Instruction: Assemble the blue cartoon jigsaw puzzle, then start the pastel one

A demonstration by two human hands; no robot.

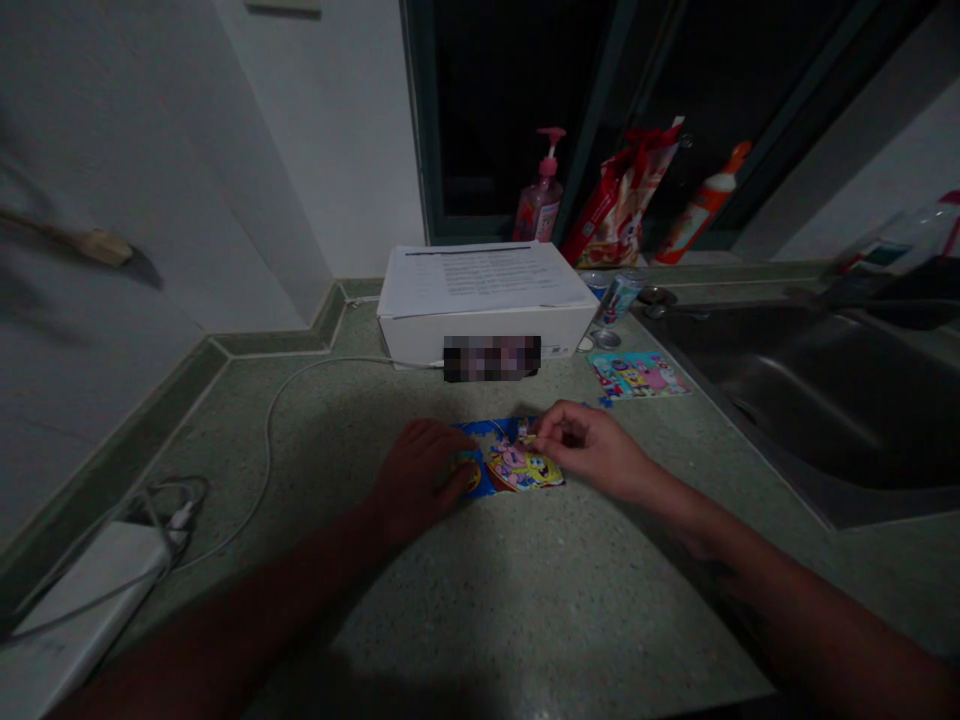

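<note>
A small cartoon jigsaw puzzle (517, 470) in blue, yellow and pink lies on the counter between my hands. My left hand (424, 460) rests on its left edge, thumb spread from the fingers, covering part of it. Over its upper right side, my right hand (581, 440) pinches a small puzzle piece (529, 438) between thumb and fingertips. Whether that piece touches the puzzle I cannot tell. Beyond my right hand, a blue loose piece (606, 402) lies close to a second cartoon picture (637, 375).
A white box (420, 335) topped with a printed sheet (480, 275) stands behind, with a cable (268, 450) running to its front. A tin (621, 298) stands beside it. A steel sink (825, 400) is at right, a white power bank or adapter-like block (97, 610) at left.
</note>
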